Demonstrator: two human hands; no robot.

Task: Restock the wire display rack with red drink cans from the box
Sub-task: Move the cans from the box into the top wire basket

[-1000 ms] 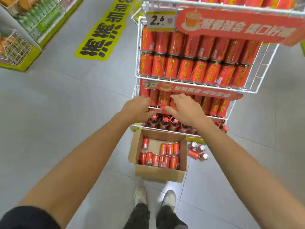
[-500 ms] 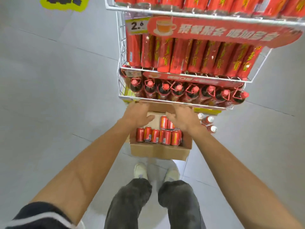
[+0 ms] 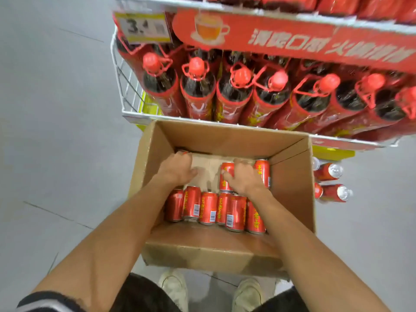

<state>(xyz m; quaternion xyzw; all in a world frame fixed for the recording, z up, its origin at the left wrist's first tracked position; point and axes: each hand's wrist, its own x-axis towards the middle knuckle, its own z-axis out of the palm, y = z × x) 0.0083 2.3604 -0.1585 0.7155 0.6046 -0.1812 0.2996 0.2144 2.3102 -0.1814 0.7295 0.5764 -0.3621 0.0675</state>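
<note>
Head view looks straight down into the cardboard box on the floor, set just in front of the wire display rack, whose bottom tier holds red-capped bottles. The step in hand is the pick-up. The right hand is inside the box, fingers curled around a pair of red drink cans lying at the far side of the box floor, its grip closing on them. The left hand reaches toward the far left corner of the box, where only a sliver of another can shows under its fingertips; whether it has closed on that can I cannot tell. A row of cans lies along the near wall of the box, and a few loose cans rest on the floor just right of the box. Next, by my judgement, comes lifting the gripped cans clear of the box walls and carrying them up to a can tier. Half a second ago both hands hovered at the box rim below the bottle tier; now they have dropped inside and the camera has come much closer.
</note>
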